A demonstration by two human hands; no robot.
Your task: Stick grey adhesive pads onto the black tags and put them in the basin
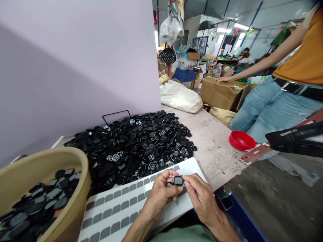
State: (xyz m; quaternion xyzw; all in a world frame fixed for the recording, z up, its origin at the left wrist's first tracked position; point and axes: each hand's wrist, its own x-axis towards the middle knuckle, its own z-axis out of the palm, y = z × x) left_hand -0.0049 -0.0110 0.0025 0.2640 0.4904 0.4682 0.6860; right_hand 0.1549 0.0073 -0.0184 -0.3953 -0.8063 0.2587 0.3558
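My left hand [164, 188] is closed round a small black patch [178, 180] with a grey, rounded-square face turned up. At the patch's right edge, the thumb and forefinger of my right hand [199, 190] are pinched together. Another dark piece shows partly between my left fingers. Beneath both hands lies a white sheet [101, 205] with rows of grey rounded-square stickers. A large heap of black patches [136, 141], some with white lettering, spreads behind the sheet.
A yellowish basin [84, 168] of patches stands at left. A black wire stand [116, 113] is behind the heap. A red bowl [242, 140] sits near the table's right edge. A person [264, 97] at right rests a hand on a cardboard box [222, 94].
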